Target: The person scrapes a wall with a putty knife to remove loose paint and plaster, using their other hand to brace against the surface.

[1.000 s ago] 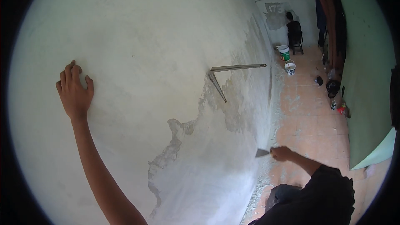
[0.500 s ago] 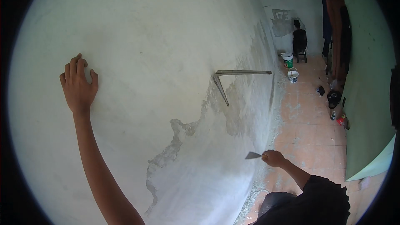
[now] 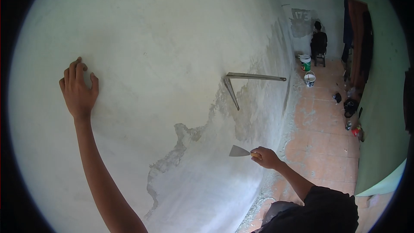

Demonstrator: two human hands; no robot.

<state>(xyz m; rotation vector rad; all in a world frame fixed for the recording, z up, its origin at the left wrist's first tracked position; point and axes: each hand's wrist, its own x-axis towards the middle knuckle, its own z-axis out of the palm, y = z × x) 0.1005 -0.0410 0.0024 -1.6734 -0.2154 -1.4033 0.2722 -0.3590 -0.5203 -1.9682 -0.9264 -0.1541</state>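
Observation:
My left hand lies flat against the pale plaster wall, fingers spread, arm stretched up from below. My right hand grips the handle of a putty knife, whose flat metal blade points left at the wall. The blade sits near the lower wall, right of a patch of peeled paint with rough, flaking edges. A dark sleeve covers my right upper arm.
A metal shelf bracket sticks out of the wall above the putty knife. Two buckets stand on the orange tiled floor far off, near a seated person. Small items lie along the green right-hand wall. Debris lines the wall base.
My right hand has moved the putty knife left and slightly up, from beside the floor edge to close against the lower wall. My left hand has stayed pressed on the wall.

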